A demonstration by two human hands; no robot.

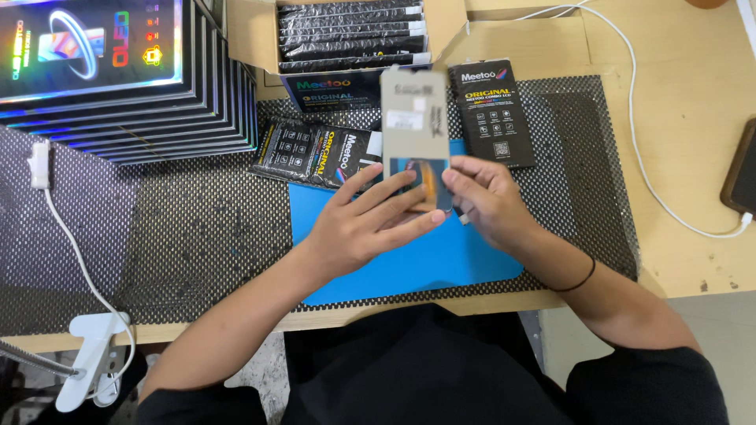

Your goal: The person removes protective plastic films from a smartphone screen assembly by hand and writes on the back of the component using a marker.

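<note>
Head view, grey phone screen panel (415,126) pinched between left hand (370,224) fingers and right hand (488,201) fingers, over blue mat (441,260)

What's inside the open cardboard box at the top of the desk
The cardboard box holds a row of black flat packets standing on edge, packed side by side. Only their top edges show; what lies beneath them, and the box's bottom, is covered.

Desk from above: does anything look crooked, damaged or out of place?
Mostly tidy. One black packet lies askew on the mesh mat, while another sits nearly straight. Both hands hold a grey panel over the blue mat. No damage or spill shows.
</note>
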